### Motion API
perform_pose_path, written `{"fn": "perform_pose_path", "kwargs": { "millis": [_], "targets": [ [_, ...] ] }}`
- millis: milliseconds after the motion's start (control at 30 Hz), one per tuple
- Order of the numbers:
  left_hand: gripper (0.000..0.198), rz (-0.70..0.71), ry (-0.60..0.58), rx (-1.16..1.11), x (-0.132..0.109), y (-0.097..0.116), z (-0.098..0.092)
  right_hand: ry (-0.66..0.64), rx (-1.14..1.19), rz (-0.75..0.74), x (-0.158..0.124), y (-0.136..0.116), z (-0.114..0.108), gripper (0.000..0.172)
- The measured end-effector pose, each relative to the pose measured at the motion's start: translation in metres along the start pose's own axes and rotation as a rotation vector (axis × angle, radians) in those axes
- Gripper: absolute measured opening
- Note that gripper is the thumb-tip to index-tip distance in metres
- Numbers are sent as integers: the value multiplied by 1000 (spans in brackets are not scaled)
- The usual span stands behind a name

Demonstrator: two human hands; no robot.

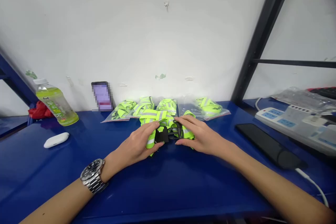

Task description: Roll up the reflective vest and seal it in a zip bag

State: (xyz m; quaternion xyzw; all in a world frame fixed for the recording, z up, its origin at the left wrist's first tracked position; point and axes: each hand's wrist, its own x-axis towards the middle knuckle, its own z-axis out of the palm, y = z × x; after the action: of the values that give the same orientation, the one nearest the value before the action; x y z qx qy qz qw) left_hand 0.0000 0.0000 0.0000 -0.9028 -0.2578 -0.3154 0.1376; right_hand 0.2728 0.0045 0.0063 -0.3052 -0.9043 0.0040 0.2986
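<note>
**Both hands on a bundled reflective strap and its buckle**

Where the two hands meet at the middle of the bench (168,189), they close around one thing: a folded bundle of yellow-green reflective strap (157,117) with a black plastic buckle (164,134) at its front. The left hand (138,146) curls its fingers over the left end of the bundle, thumb tip against the buckle; its grip is partly closed on the strap. The right hand (201,134) lies flatter over the right end, fingers spread and bent down onto the webbing, pressing more than pinching.

The strap looks like soft, light woven webbing that will flop and unfold if let go, so a hold around the whole bundle seems safer than on one loop. The buckle is the only stiff part and should give the firmest purchase.

Just behind the strap, against the wall, lie several clear bags (210,108) of the same straps. Well to the left of the strap stand a drink bottle (56,103) and a phone (102,96) propped upright, with a small white case (56,139) nearer the bench's front. To the right of the strap lie a dark flat device (265,145) and, further off, a power strip (294,122). A metal watch (93,175) sits on the left wrist.
</note>
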Motion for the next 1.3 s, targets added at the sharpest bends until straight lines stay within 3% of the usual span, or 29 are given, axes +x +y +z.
{"fn": "perform_pose_path", "kwargs": {
  "millis": [100, 300, 400, 467, 567, 600, 633, 733, 833, 900, 1067, 1167, 1233, 1300],
  "targets": [
    [63, 51, -9, 28, 0, 1, 1, -10, -44, -44, -2, 0, 1, 72],
    [57, 115, -44, 74, 9, 11, 4, -3, 9, -132, 2, -11, 11, 106],
    [56, 97, -45, 92, 16, 13, 0, -35, 19, -74, 6, -12, 10, 91],
    [57, 97, 43, 164, 20, 18, -4, -3, 32, 21, 9, -9, 8, 80],
    [47, 188, 256, 231, 23, 37, -8, 171, 92, 198, 15, -6, 2, 71],
    [40, 215, 268, 189, 24, 46, -7, 234, 128, 265, 17, -7, 0, 68],
    [34, 214, 203, 97, 26, 55, -6, 279, 178, 332, 19, -8, -3, 64],
    [29, -95, -58, -241, 35, 73, 3, 325, 376, 502, 22, -14, -13, 58],
    [28, -518, -54, -545, 48, 68, 12, 326, 476, 546, 20, -19, -23, 54],
    [31, -714, 86, -781, 56, 58, 14, 314, 463, 535, 18, -18, -27, 53],
    [29, -953, 456, -1475, 77, 49, 8, 194, 416, 368, 18, -10, -29, 56],
    [23, -1141, 656, -1599, 93, 48, 8, 139, 368, 299, 21, -9, -29, 55],
    [18, -1239, 813, -1546, 106, 43, 11, 303, 201, 303, 23, -17, -28, 57],
    [14, -1278, 971, -1469, 119, 36, 14, 606, 16, 257, 23, -34, -25, 48]
  ]
}}
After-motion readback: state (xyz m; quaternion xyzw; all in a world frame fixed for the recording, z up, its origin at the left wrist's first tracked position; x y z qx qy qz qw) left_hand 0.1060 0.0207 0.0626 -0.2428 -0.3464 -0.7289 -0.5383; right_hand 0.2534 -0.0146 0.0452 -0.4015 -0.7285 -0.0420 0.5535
